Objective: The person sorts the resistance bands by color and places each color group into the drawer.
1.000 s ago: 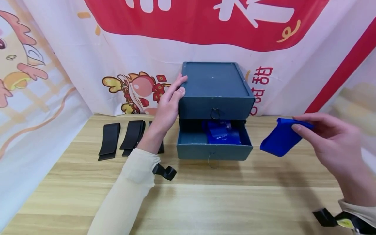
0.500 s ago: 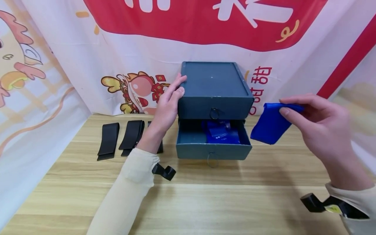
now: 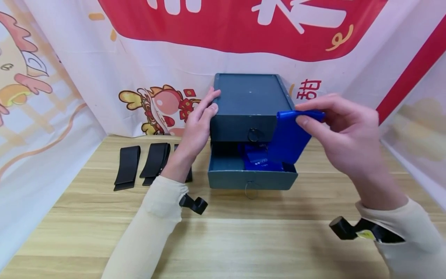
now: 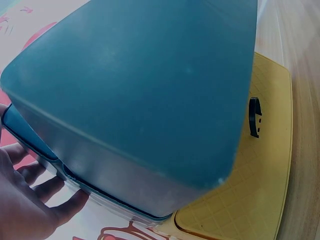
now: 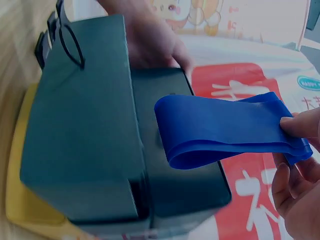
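Note:
My right hand [image 3: 352, 135] pinches a folded blue resistance loop band [image 3: 290, 135] by its upper edge. The band hangs above the open lower drawer [image 3: 252, 180] and covers part of the cabinet's front. In the right wrist view the resistance loop band [image 5: 220, 125] shows its looped end, with thumb and fingers at the other end. Inside the drawer lie more blue items [image 3: 258, 157] with white print, partly hidden. My left hand [image 3: 198, 130] rests against the left side of the dark teal drawer cabinet [image 3: 252, 93], its fingertips [image 4: 77, 200] touching the cabinet edge.
Folded black bands [image 3: 127, 166] lie in a row on the wooden table [image 3: 244, 244], left of the cabinet; one is partly behind my left wrist. The upper drawer [image 3: 230, 128] is closed. A printed cloth [image 3: 195, 58] hangs directly behind. Both wrist views show a yellow surface [image 4: 235, 210] by the cabinet.
My right hand has carried the blue resistance loop band leftward and slightly up, from beside the cabinet to over the open drawer. The left hand stays at the cabinet's side.

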Tool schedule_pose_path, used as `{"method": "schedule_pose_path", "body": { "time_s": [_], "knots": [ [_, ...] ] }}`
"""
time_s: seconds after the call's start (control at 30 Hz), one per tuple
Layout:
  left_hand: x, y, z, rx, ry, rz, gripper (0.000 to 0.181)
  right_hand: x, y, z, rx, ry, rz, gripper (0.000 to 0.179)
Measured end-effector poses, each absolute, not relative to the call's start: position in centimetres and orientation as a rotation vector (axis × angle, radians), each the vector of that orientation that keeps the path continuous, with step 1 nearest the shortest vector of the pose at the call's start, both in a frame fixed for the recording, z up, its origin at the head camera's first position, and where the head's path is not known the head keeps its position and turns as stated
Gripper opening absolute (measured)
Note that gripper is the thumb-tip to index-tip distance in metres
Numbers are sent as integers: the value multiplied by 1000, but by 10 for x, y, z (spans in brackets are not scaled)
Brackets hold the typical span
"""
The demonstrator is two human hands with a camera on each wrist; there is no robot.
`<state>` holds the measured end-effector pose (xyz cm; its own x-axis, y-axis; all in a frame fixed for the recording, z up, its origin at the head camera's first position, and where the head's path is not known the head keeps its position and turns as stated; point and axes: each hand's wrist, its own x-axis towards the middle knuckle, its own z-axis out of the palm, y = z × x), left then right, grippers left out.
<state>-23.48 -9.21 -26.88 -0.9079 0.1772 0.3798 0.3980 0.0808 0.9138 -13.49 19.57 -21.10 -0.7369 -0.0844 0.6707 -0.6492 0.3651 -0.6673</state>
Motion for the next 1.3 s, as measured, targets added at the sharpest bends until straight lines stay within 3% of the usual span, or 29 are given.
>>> {"method": "schedule_pose_path", "body": {
  "time_s": [0.8,1.3],
  "knots": [
    [-234,-92,-269,-572,-2199,-1927,50,-147,130,-251,918,-2138,1218,22],
    [-234,-92,-270,-596,-2176,-1928,49,-144,118,-272,1013,-2171,1116,23]
  ]
}}
